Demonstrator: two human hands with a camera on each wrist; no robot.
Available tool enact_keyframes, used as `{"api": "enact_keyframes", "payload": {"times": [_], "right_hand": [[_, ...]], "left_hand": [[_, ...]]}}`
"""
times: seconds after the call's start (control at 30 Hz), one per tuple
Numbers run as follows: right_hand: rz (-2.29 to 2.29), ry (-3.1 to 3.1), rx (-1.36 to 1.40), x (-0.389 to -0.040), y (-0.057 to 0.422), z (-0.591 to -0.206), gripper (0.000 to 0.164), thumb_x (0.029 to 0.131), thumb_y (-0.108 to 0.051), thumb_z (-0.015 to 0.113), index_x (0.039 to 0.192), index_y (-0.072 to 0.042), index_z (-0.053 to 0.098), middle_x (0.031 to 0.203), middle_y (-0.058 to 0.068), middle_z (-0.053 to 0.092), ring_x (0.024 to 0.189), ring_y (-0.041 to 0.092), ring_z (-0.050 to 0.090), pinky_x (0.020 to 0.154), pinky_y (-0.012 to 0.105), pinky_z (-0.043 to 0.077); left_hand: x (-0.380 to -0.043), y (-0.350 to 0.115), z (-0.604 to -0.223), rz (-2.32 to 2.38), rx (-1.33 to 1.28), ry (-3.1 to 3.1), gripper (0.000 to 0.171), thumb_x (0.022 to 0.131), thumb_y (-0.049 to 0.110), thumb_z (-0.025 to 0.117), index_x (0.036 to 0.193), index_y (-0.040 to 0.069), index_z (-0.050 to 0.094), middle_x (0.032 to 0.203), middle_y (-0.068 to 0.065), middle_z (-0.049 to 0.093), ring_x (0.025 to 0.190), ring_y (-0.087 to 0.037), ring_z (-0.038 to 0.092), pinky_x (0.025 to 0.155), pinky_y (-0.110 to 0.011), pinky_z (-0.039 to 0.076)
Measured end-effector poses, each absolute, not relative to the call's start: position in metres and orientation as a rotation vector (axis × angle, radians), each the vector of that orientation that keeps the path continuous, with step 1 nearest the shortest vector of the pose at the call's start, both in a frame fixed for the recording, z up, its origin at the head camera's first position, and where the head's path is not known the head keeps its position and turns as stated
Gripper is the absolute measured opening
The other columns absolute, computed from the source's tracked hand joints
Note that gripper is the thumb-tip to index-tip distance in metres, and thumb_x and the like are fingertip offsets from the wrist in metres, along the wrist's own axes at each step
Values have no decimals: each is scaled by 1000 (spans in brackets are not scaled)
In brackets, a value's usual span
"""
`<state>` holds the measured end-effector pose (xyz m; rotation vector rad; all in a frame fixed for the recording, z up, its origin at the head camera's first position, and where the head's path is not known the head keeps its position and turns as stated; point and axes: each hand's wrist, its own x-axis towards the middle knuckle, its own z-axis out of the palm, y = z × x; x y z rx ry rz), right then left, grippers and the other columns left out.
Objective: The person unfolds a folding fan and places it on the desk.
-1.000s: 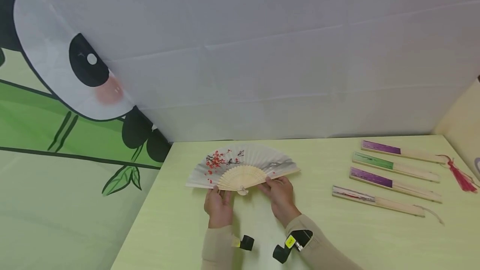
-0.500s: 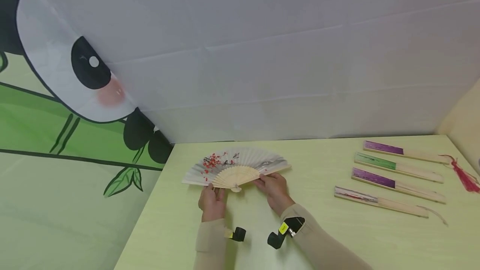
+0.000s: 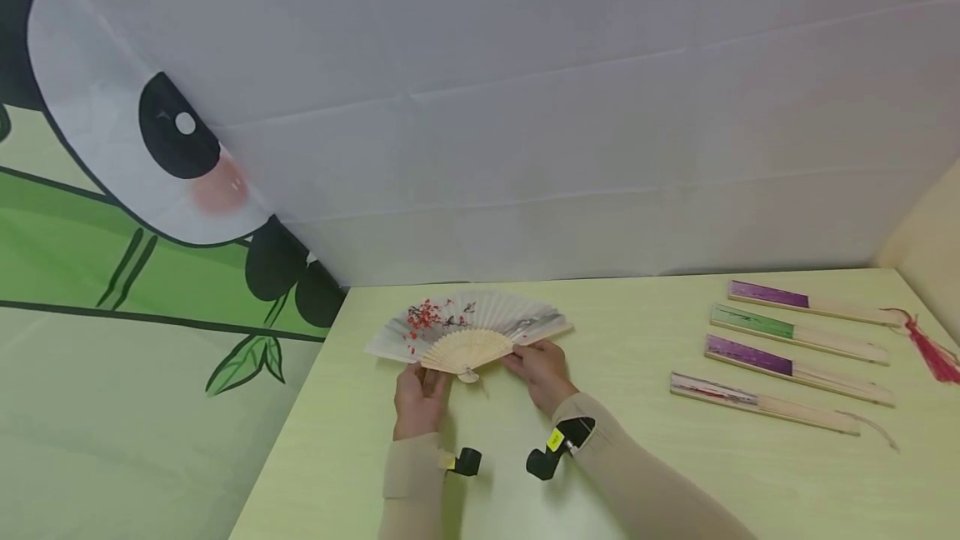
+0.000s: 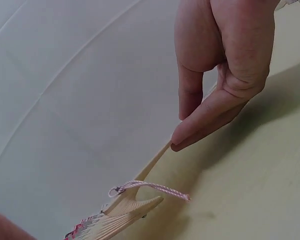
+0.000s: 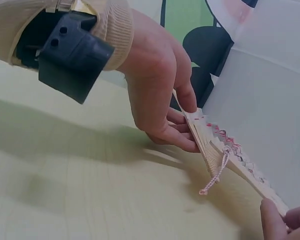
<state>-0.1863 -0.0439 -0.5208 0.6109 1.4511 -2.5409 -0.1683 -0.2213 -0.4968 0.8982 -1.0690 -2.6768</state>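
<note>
An unfolded paper folding fan (image 3: 480, 319), white with red blossoms and dark birds, spreads before me in the head view. My left hand (image 3: 417, 400) pinches its left end stick. Thumb and fingers of my right hand (image 3: 542, 369) grip the opposite end stick. Between the hands lies the fan's pivot, with a short twisted cord (image 4: 160, 187) hanging from it. The left wrist view has my right hand (image 4: 225, 75) pinching a bare wooden stick. In the right wrist view, my left hand (image 5: 160, 90) holds the ribs, while right-hand fingers (image 5: 275, 222) appear at the lower corner.
Several folded fans lie in a row on the right of the pale table (image 3: 300, 473), including a green one (image 3: 752, 322) and a purple one (image 3: 750, 356). A red tassel (image 3: 930, 348) lies by the right edge. Behind rises a white backdrop (image 3: 562, 148).
Both hands have shifted a little to the left with the fan, and its right end has come up slightly in the head view. The folded fans stay where they lay.
</note>
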Motion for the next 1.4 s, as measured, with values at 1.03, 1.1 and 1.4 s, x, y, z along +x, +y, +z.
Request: {"api": "enact_keyframes", "payload": {"times": [1.03,1.1,1.4], "right_hand": [[-2379,1590,417,-165,-6,-504,58,99,10,57,150,25,31,149,42,46,139,48,51,116,49,47],[-2382,1593,407,-161,0,-505,57,101,8,56,151,23,32,151,40,46,141,48,50,117,49,46],[-2444,1641,416,-146,23,-499,51,103,5,56,149,18,40,148,38,51,132,42,60,111,42,53]], "left_hand": [[-159,-201,-488,-2485,871,-1212,71,106,11,25,165,-2,-14,172,-27,-15,162,-37,-7,134,-38,5],[-153,-193,-487,-2449,851,-1238,70,106,13,25,166,-3,-7,173,-28,-11,162,-38,-4,134,-39,6],[-133,-147,-477,-2389,722,-1292,66,104,1,28,165,-9,3,174,-27,7,162,-39,7,134,-46,12]]}}
